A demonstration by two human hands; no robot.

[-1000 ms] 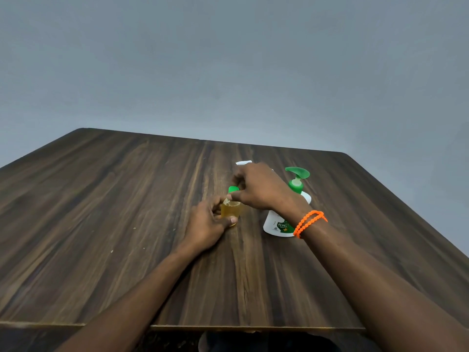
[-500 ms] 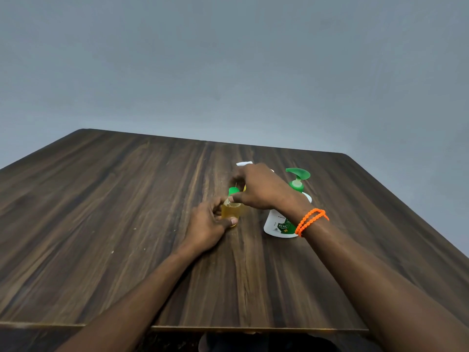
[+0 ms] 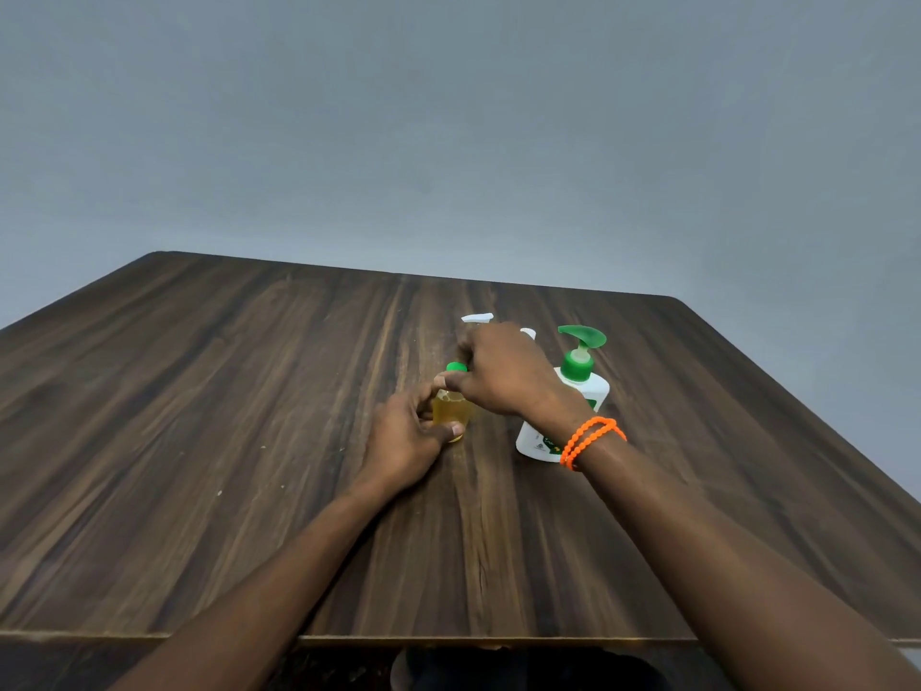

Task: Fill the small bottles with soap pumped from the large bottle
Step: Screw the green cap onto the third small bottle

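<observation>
A small bottle (image 3: 451,412) filled with amber soap stands on the wooden table (image 3: 249,416). My left hand (image 3: 406,441) grips its body, thumb in front. My right hand (image 3: 503,374), with an orange bead bracelet at the wrist, pinches the bottle's green cap (image 3: 456,367) from above. To the right stands the large white soap bottle (image 3: 563,416) with a green pump head (image 3: 583,337), partly hidden behind my right wrist. White tops of other small bottles (image 3: 477,318) show just behind my right hand; their bodies are hidden.
The dark table top stretches wide to the left and towards me. Its front edge (image 3: 448,639) runs across the bottom of the view. A plain grey wall (image 3: 448,142) rises behind the far edge.
Both hands stay on the small bottle and its green cap. My right hand's fingers have shifted slightly at the cap. The bottles have not moved.
</observation>
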